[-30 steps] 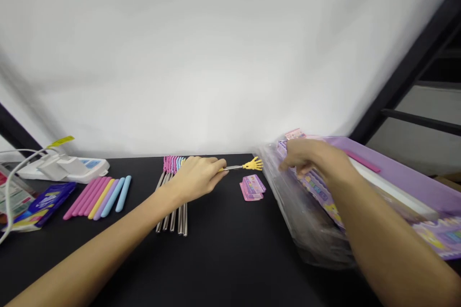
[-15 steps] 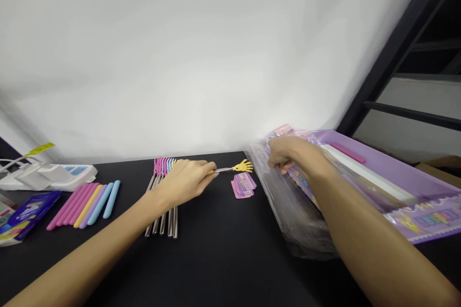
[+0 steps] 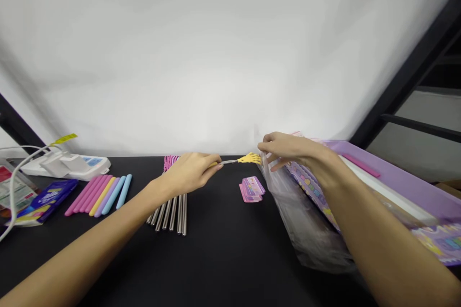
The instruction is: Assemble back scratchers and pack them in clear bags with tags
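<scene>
My left hand (image 3: 196,170) is closed around the yellow handle of a back scratcher, its metal rod and yellow hand-shaped head (image 3: 249,158) pointing right. Beneath that hand lie several back scratchers (image 3: 173,216) in a row, their steel rods toward me and pink heads by the wall. My right hand (image 3: 284,147) pinches the edge of a clear plastic bag (image 3: 306,230) at the top of a stack of bags, other fingers apart. Between the hands lies a small pile of pink and purple cards (image 3: 252,189).
Pink, yellow, purple and blue handle tubes (image 3: 97,195) lie in a row at left, beside a purple-blue packet (image 3: 46,201) and a white power strip (image 3: 68,165) with a cable. On the right, a purple tray (image 3: 403,175) holds a pink stick and printed packaging.
My right hand has moved left, off the printed packaging, and now lifts the plastic bag's edge. My left hand still holds the back scratcher. The view has shifted slightly.
</scene>
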`<state>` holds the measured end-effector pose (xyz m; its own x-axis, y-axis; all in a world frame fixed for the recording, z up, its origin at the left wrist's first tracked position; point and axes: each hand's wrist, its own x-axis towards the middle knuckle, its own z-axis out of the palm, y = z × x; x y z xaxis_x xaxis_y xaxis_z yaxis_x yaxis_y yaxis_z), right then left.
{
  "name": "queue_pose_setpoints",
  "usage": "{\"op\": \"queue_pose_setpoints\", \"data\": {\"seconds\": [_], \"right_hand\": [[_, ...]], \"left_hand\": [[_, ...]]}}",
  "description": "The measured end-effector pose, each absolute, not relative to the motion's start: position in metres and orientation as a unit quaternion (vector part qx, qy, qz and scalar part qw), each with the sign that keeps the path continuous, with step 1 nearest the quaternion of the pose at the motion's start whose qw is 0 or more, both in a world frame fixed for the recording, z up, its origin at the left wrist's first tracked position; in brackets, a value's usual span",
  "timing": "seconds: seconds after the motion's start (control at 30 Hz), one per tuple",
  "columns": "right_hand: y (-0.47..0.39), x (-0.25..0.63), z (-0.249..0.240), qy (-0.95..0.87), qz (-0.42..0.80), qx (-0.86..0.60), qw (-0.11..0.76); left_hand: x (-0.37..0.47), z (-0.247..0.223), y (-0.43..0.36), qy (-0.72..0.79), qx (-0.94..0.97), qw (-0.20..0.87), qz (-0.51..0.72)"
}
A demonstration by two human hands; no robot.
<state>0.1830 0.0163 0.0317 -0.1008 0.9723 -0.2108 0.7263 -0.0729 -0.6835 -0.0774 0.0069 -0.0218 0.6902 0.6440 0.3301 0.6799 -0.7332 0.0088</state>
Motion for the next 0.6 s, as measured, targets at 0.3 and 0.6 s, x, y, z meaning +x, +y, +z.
{"op": "queue_pose_setpoints", "data": {"seconds": [0.3,0.6], "right_hand": [[0.027,0.185,0.021,-0.745,0.294,-0.574,0.170],[0.022,0.187,0.026,-0.700,0.339,-0.567,0.271]], "left_hand": [[-0.088,-0.020,0.015,-0.361,-0.921,0.049,-0.138],[-0.100,-0.017,0.021,-0.368,-0.920,0.015,-0.133]]}}
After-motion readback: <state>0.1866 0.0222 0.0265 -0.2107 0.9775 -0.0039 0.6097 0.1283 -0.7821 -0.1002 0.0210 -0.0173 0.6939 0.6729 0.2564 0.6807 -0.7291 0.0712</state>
